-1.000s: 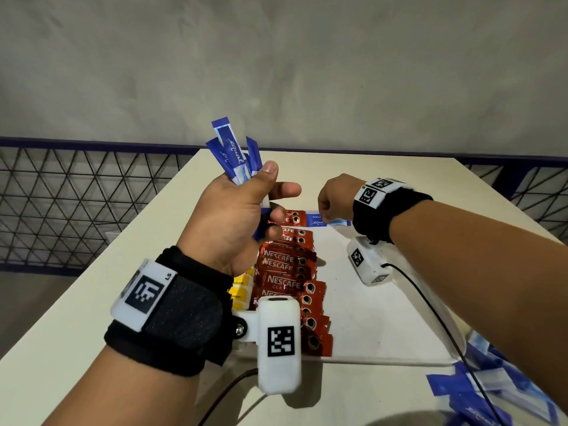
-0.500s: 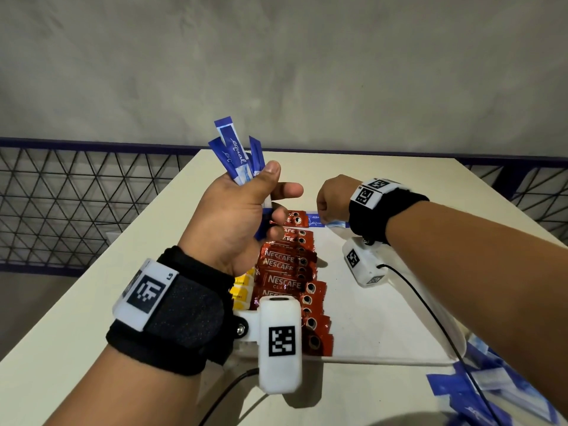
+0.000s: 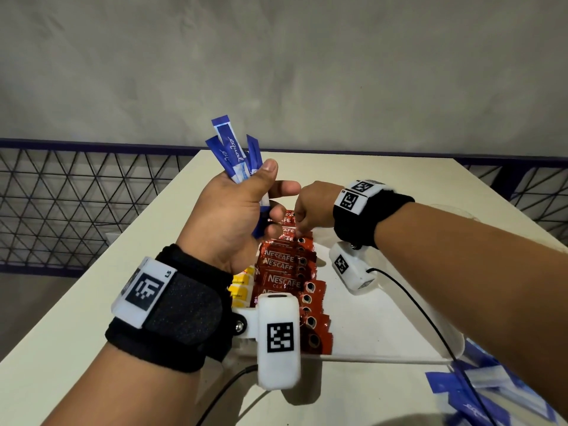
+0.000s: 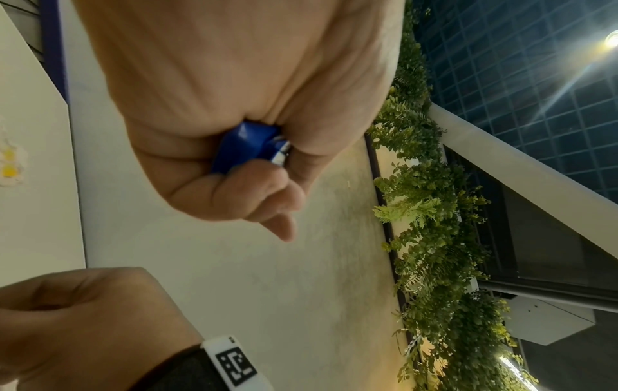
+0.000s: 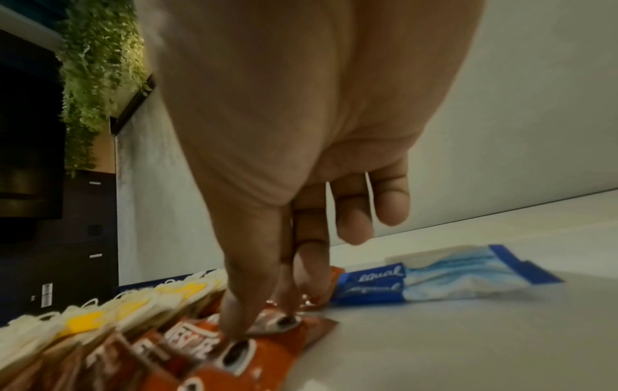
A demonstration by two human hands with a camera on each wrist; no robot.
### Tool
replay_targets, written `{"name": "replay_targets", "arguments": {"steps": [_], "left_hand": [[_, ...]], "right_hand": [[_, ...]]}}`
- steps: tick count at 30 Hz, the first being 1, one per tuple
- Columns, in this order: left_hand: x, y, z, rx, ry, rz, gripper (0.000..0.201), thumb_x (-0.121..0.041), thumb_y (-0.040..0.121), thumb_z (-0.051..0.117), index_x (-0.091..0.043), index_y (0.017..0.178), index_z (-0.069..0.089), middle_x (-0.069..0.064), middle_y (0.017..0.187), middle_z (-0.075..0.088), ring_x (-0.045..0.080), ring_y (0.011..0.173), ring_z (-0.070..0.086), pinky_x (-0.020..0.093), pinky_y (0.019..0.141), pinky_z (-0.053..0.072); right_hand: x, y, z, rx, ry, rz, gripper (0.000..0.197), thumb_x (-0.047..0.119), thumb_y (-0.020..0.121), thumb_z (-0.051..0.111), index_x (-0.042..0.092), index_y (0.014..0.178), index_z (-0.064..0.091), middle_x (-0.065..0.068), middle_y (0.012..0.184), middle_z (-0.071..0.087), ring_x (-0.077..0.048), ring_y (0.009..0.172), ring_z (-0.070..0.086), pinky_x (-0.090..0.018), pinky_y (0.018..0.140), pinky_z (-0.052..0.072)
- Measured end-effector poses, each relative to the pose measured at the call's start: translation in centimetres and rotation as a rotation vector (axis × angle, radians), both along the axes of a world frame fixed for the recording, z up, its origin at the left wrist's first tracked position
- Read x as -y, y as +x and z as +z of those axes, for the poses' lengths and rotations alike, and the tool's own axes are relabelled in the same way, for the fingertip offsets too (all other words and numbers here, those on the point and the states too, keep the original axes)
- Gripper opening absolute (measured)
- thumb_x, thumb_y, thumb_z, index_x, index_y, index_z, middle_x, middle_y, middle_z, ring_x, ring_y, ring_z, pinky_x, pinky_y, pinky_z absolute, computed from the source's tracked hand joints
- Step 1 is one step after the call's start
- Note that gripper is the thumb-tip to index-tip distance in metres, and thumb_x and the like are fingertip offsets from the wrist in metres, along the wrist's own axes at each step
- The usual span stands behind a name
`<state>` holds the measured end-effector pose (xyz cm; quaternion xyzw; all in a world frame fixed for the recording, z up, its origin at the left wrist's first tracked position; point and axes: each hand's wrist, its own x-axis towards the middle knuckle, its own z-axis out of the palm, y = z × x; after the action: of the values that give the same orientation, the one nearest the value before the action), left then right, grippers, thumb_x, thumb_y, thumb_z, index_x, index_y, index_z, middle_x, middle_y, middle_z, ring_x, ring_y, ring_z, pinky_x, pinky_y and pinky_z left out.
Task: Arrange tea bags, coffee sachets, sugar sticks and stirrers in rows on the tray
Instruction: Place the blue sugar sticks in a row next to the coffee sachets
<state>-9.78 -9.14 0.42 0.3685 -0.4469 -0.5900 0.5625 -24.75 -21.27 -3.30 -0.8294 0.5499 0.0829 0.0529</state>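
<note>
My left hand [image 3: 264, 198] is raised over the tray's left side and grips a bunch of blue sugar sticks [image 3: 232, 152] that fan upward; their lower ends [image 4: 247, 145] poke out of the fist [image 4: 267, 172]. My right hand [image 3: 302, 224] reaches down to the far end of the row of red coffee sachets [image 3: 285, 272]. Its thumb and forefinger [image 5: 234, 312] touch a sachet [image 5: 207, 344] with their tips. Two blue sugar sticks [image 5: 401, 283] lie flat on the white tray [image 5: 468, 330] just beyond. Yellow tea bags [image 3: 242, 287] form a row left of the sachets.
The tray [image 3: 384, 327] sits on a cream table [image 3: 107, 287], its right half bare. A loose heap of blue sugar sticks [image 3: 479, 392] lies on the table at the near right. A dark mesh railing [image 3: 61, 204] runs behind the table.
My right hand has moved left from the laid sugar sticks to the far coffee sachets, close under my left hand. The left hand still holds its bunch, barely moved.
</note>
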Motion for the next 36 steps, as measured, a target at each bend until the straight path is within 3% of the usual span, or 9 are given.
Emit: {"name": "replay_targets", "arguments": {"steps": [5,13,19,22,26,31,36], "left_hand": [[0.1,0.1,0.1,-0.005,-0.003,0.006,0.012,-0.029,0.096,0.054,-0.020,0.101,0.048,0.007,0.080,0.069,0.011,0.048,0.048,0.021,0.041,0.038],[0.1,0.3,0.1,-0.011,-0.005,0.010,0.014,-0.030,0.096,0.054,-0.020,0.104,0.048,0.007,0.081,0.070,0.011,0.047,0.048,0.021,0.042,0.039],[0.0,0.4,0.3,-0.016,-0.001,0.011,0.012,-0.029,0.096,0.055,-0.021,0.102,0.048,0.007,0.080,0.070,0.012,0.048,0.047,0.022,0.041,0.039],[0.0,0.3,0.3,-0.016,0.004,0.014,0.011,-0.029,0.096,0.054,-0.021,0.101,0.048,0.007,0.081,0.070,0.012,0.048,0.047,0.021,0.042,0.038],[0.0,0.3,0.3,-0.012,0.000,0.019,0.011,-0.029,0.096,0.054,-0.021,0.102,0.048,0.007,0.081,0.070,0.012,0.048,0.048,0.021,0.041,0.039],[-0.2,0.1,0.4,-0.017,-0.009,0.003,0.011,-0.028,0.097,0.053,-0.020,0.102,0.048,0.006,0.078,0.070,0.012,0.047,0.047,0.021,0.041,0.038],[-0.2,0.3,0.5,-0.024,-0.013,0.000,0.012,-0.028,0.097,0.053,-0.020,0.102,0.047,0.006,0.077,0.070,0.011,0.048,0.047,0.021,0.042,0.038]], "right_hand": [[0.0,0.3,-0.2,-0.008,-0.007,-0.001,0.011,0.032,0.084,0.071,0.023,0.080,0.067,0.009,0.073,0.060,-0.013,0.079,0.057,-0.025,0.067,0.038],[0.1,0.7,-0.2,-0.044,-0.015,-0.005,0.016,0.035,0.084,0.071,0.020,0.084,0.067,0.005,0.078,0.062,-0.016,0.082,0.059,-0.026,0.066,0.039],[0.2,0.9,0.0,-0.036,-0.067,-0.011,0.018,0.032,0.087,0.068,0.017,0.095,0.070,0.002,0.091,0.066,-0.017,0.088,0.061,-0.024,0.065,0.040],[0.2,0.6,0.1,0.046,-0.112,0.020,0.013,0.032,0.085,0.069,0.020,0.089,0.068,0.009,0.078,0.059,-0.014,0.082,0.057,-0.022,0.057,0.035],[-0.3,0.1,1.0,0.055,0.018,0.022,0.015,0.037,0.079,0.074,0.023,0.077,0.068,0.011,0.071,0.062,-0.009,0.073,0.056,-0.024,0.059,0.038],[-0.5,0.5,0.5,-0.061,0.061,0.037,0.024,0.038,0.077,0.076,0.018,0.089,0.070,0.006,0.081,0.064,-0.013,0.077,0.055,-0.024,0.061,0.038],[-0.6,0.9,0.4,-0.060,0.016,0.047,0.016,0.034,0.080,0.074,0.021,0.082,0.066,0.009,0.073,0.060,-0.011,0.073,0.054,-0.022,0.055,0.034]]}}
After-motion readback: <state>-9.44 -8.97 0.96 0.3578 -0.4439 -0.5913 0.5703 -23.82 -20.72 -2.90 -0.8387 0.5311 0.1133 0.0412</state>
